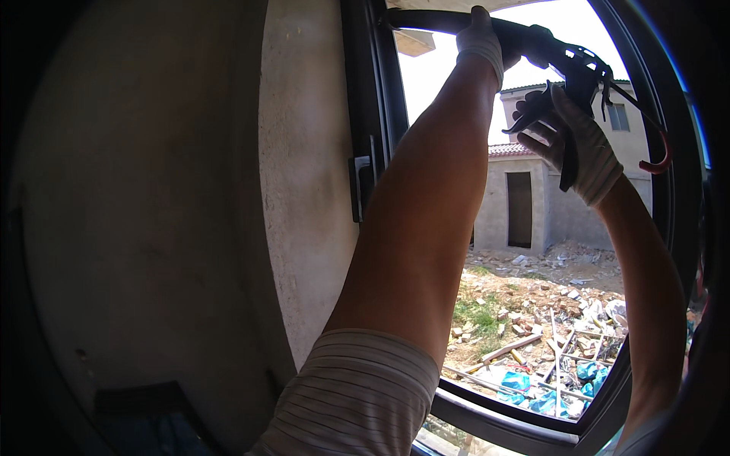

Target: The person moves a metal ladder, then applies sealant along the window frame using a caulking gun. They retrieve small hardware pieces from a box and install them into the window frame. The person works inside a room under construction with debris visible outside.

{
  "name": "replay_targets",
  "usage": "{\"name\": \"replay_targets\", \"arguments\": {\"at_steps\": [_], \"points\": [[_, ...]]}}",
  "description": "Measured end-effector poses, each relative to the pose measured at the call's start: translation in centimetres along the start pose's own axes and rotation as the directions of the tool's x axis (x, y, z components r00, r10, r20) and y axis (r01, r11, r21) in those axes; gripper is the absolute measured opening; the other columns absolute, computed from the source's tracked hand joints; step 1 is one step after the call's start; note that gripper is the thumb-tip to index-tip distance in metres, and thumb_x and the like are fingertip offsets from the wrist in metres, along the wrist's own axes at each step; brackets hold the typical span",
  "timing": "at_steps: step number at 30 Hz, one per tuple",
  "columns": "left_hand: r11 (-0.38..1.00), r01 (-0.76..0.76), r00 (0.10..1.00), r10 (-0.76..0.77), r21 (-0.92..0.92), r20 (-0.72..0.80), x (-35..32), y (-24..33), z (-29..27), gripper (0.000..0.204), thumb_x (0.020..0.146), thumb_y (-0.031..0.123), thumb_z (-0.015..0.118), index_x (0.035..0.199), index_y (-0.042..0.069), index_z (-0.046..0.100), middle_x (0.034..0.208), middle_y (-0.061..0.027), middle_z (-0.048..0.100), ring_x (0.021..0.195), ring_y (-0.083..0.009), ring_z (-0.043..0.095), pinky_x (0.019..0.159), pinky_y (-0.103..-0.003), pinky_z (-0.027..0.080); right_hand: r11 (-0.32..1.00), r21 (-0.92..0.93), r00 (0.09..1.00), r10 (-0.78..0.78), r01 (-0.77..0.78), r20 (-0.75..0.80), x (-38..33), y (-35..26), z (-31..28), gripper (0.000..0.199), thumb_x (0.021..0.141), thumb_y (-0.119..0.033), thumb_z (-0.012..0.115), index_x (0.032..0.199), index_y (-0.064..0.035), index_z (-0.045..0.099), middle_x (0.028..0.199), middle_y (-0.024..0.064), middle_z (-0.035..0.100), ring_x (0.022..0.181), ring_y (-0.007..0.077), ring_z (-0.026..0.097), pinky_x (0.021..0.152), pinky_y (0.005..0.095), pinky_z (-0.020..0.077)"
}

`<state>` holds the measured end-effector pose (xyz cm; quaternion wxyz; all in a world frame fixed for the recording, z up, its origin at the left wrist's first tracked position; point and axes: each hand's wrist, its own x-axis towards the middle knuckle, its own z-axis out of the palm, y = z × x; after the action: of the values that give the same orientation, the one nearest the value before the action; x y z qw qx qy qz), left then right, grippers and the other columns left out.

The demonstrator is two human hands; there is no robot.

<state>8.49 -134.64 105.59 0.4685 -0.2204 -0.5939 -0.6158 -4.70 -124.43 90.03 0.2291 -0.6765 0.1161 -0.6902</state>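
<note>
A dark caulking gun is raised in both hands against the bright upper part of the window opening. Its slim front end reaches left to the upper left corner of the dark window frame; whether the tip touches is hard to make out. My left hand, in a light glove, is closed around the gun's barrel. Lower and to the right, my gloved right hand holds the handle, its fingers by the curved trigger. From the gun's back end a rod runs out to a red hooked tip.
A rough plaster wall borders the window on the left, with a handle on the frame. Outside lie rubble, boards and blue plastic bags. Grey buildings stand beyond.
</note>
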Motion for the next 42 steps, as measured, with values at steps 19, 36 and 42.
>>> {"name": "replay_targets", "arguments": {"at_steps": [19, 36, 42], "points": [[0.999, 0.01, 0.995, -0.014, -0.038, -0.094, 0.1, 0.6, 1.3, 0.076, 0.098, 0.049, 0.058, 0.15, -0.003, 0.04, 0.141, -0.0262, 0.056, 0.125, -0.0395, 0.062, 0.101, -0.053, 0.056, 0.981, -0.193, 0.999, -0.038, 0.032, -0.026, -0.5, -1.3, 1.1, 0.041, 0.096, -0.048, 0.071, 0.097, -0.0079, 0.071, 0.088, 0.008, 0.075, 0.08, 0.0189, 0.076, 0.074, 0.0332, 0.067], [0.997, 0.015, 0.997, -0.021, -0.069, -0.077, -0.5, 1.4, 2.4, 0.078, 0.097, 0.048, 0.058, 0.153, -0.002, 0.036, 0.144, -0.0261, 0.053, 0.128, -0.0384, 0.06, 0.105, -0.05, 0.053, 0.969, -0.246, 1.0, -0.016, 0.018, 0.013, 0.5, -2.5, 0.5, 0.039, 0.098, -0.05, 0.068, 0.094, -0.0106, 0.07, 0.086, 0.0058, 0.074, 0.079, 0.0173, 0.076, 0.074, 0.0336, 0.0665], [0.996, -0.063, 0.98, 0.074, 0.062, -0.185, 1.9, 0.3, 2.9, 0.078, 0.097, 0.048, 0.058, 0.152, -0.003, 0.037, 0.143, -0.0258, 0.054, 0.127, -0.0385, 0.061, 0.103, -0.051, 0.054, 0.951, -0.308, 1.0, -0.004, 0.007, 0.01, 0.6, -2.4, 0.7, 0.041, 0.097, -0.051, 0.068, 0.092, -0.011, 0.07, 0.084, 0.0061, 0.074, 0.079, 0.017, 0.076, 0.073, 0.033, 0.0664]]}}
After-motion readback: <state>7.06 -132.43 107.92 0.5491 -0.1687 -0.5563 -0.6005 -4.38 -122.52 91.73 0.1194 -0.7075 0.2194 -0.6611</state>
